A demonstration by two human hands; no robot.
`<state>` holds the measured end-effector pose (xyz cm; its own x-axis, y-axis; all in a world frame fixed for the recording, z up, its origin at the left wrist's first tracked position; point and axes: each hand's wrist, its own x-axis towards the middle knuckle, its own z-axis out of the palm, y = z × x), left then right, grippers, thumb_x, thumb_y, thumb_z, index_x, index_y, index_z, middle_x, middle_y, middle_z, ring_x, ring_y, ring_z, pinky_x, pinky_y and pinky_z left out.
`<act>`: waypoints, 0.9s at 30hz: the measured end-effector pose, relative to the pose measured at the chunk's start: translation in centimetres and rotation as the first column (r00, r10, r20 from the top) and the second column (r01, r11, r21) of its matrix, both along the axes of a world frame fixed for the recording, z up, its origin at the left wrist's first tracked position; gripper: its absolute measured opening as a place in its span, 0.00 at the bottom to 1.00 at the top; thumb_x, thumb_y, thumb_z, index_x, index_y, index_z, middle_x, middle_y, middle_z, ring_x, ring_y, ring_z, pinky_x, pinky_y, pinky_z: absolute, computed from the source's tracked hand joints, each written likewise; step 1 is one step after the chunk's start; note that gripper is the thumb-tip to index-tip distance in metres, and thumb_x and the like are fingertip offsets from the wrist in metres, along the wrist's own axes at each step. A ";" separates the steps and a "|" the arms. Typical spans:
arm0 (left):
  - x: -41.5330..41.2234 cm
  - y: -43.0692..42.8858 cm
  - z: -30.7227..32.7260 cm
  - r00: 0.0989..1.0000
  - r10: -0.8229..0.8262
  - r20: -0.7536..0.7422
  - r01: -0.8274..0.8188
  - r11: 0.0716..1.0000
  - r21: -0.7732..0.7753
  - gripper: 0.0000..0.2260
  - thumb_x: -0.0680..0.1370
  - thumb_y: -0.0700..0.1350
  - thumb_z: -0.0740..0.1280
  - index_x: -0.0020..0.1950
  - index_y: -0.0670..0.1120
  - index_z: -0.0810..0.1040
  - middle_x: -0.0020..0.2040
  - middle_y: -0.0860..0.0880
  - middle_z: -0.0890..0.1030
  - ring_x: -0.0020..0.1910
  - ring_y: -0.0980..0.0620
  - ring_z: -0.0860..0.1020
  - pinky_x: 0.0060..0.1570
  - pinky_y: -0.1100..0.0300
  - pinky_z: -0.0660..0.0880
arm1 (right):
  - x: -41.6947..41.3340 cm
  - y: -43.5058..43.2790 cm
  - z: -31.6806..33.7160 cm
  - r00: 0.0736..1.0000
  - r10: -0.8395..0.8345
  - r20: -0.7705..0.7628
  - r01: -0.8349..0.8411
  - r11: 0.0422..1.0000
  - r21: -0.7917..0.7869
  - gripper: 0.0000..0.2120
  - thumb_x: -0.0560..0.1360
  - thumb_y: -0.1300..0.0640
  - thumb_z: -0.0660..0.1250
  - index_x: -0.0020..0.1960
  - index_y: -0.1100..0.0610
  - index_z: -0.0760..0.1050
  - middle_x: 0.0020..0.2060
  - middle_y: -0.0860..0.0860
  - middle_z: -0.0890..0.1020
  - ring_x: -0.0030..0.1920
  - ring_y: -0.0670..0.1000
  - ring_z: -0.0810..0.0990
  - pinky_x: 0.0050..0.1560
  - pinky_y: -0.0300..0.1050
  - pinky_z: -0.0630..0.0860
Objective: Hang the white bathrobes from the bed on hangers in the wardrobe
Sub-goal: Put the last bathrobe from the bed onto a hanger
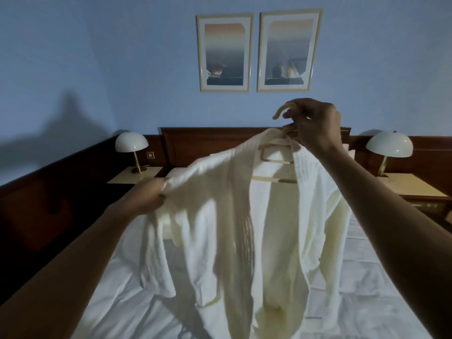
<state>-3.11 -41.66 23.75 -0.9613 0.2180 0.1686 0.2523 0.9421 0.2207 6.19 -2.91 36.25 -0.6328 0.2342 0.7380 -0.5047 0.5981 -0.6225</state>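
Hanging above the bed [381,292], the white bathrobe [256,228] drapes a hanger [276,161] gripped at its neck by the right hand [315,123]; the left hand [149,196] pinches its shoulder fabric; the robe partly hides the headboard [208,140]

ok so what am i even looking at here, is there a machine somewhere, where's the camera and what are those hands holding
No machine here: these are a person's two bare hands, filmed by one wide-angle camera worn on the head, looking forward and down, so both arms reach in from the bottom corners. The right hand grips a hanger near its hook. A white bathrobe is draped on that hanger, and the left hand grips a fold of its fabric, holding it out sideways. Below lies the bed with a white sheet. Behind are a wooden headboard, two bedside lamps and two framed pictures.
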 end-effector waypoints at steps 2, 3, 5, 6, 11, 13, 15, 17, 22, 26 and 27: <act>1.8 -0.2 0.3 0.988 -0.056 0.142 0.052 0.998 0.032 0.24 0.73 0.44 0.72 0.65 0.62 0.71 0.61 0.51 0.79 0.57 0.51 0.79 0.53 0.51 0.79 | 0.7 -1.5 -0.7 0.999 0.019 0.037 -0.020 0.999 0.032 0.11 0.81 0.64 0.66 0.48 0.50 0.84 0.43 0.44 0.86 0.40 0.43 0.87 0.41 0.44 0.85; 2.8 0.0 0.7 0.983 -0.088 0.163 0.075 0.994 0.084 0.31 0.71 0.48 0.75 0.71 0.60 0.68 0.64 0.52 0.75 0.59 0.52 0.77 0.55 0.53 0.78 | 1.1 -2.4 -1.1 0.996 0.054 0.075 -0.055 0.998 0.018 0.11 0.80 0.65 0.67 0.47 0.54 0.84 0.41 0.46 0.87 0.38 0.47 0.87 0.40 0.48 0.85; 5.1 1.2 1.4 0.980 -0.161 0.117 0.133 0.967 0.216 0.42 0.68 0.57 0.76 0.78 0.59 0.61 0.69 0.55 0.71 0.66 0.55 0.73 0.63 0.54 0.74 | 2.0 -4.6 -1.8 0.982 0.134 0.131 -0.136 0.991 0.000 0.12 0.78 0.68 0.66 0.44 0.58 0.85 0.38 0.51 0.87 0.36 0.58 0.85 0.40 0.58 0.84; 6.6 2.0 1.7 0.976 -0.207 0.072 0.179 0.943 0.280 0.41 0.70 0.61 0.76 0.79 0.60 0.60 0.70 0.56 0.70 0.68 0.57 0.71 0.66 0.54 0.72 | 2.6 -5.8 -2.1 0.977 0.156 0.146 -0.158 0.987 0.007 0.13 0.78 0.69 0.65 0.43 0.58 0.86 0.38 0.52 0.87 0.36 0.61 0.84 0.39 0.60 0.83; 12.1 4.5 0.3 0.968 -0.223 -0.117 0.252 0.888 0.384 0.23 0.79 0.67 0.64 0.66 0.53 0.76 0.59 0.54 0.82 0.57 0.52 0.80 0.54 0.53 0.76 | 5.9 -11.3 -2.7 0.951 0.264 0.162 -0.264 0.964 -0.019 0.09 0.79 0.66 0.67 0.46 0.60 0.85 0.39 0.51 0.88 0.36 0.60 0.85 0.40 0.57 0.85; 13.6 4.0 0.0 0.975 -0.140 -0.175 0.202 0.890 0.410 0.19 0.82 0.61 0.63 0.63 0.48 0.78 0.56 0.48 0.83 0.56 0.46 0.81 0.53 0.50 0.76 | 6.8 -12.3 -3.0 0.946 0.282 0.161 -0.285 0.958 -0.001 0.06 0.80 0.64 0.68 0.49 0.59 0.84 0.41 0.51 0.88 0.38 0.56 0.86 0.42 0.55 0.85; 14.6 2.5 -0.3 0.968 -0.107 -0.228 0.193 0.896 0.400 0.14 0.83 0.59 0.64 0.57 0.50 0.79 0.51 0.48 0.84 0.52 0.44 0.81 0.47 0.50 0.76 | 7.6 -12.5 -3.4 0.940 0.286 0.184 -0.304 0.949 0.078 0.06 0.79 0.59 0.71 0.56 0.56 0.82 0.45 0.49 0.88 0.42 0.51 0.87 0.46 0.51 0.85; 15.7 0.6 -0.6 0.953 -0.103 -0.284 0.200 0.920 0.338 0.12 0.82 0.61 0.64 0.46 0.54 0.74 0.40 0.53 0.80 0.43 0.46 0.80 0.38 0.52 0.71 | 8.3 -12.0 -4.7 0.943 0.185 0.278 -0.265 0.921 0.284 0.18 0.75 0.51 0.75 0.63 0.50 0.76 0.51 0.42 0.86 0.49 0.45 0.86 0.52 0.47 0.81; 17.5 -5.8 -1.4 0.951 0.104 -0.293 0.010 0.932 0.362 0.12 0.82 0.57 0.66 0.53 0.48 0.78 0.49 0.48 0.83 0.49 0.45 0.80 0.47 0.52 0.74 | 8.8 -9.3 -12.2 0.763 -0.244 0.598 -0.281 0.708 0.648 0.21 0.78 0.43 0.70 0.63 0.57 0.74 0.53 0.54 0.82 0.55 0.58 0.82 0.54 0.51 0.77; 19.5 -11.7 -3.0 0.945 0.161 -0.286 -0.028 0.908 0.417 0.20 0.80 0.56 0.69 0.36 0.51 0.63 0.31 0.53 0.71 0.33 0.50 0.73 0.38 0.54 0.69 | 8.5 -13.3 -13.8 0.725 -0.148 0.673 -0.246 0.857 0.453 0.12 0.83 0.46 0.62 0.53 0.55 0.76 0.44 0.51 0.80 0.48 0.57 0.80 0.48 0.48 0.72; 20.1 -13.3 -3.2 0.942 0.192 -0.275 -0.053 0.895 0.444 0.20 0.79 0.57 0.68 0.35 0.50 0.63 0.30 0.53 0.70 0.32 0.50 0.72 0.37 0.54 0.68 | 8.3 -14.9 -13.7 0.753 -0.095 0.652 -0.255 0.870 0.422 0.11 0.83 0.47 0.63 0.52 0.55 0.76 0.43 0.51 0.80 0.47 0.57 0.81 0.46 0.49 0.73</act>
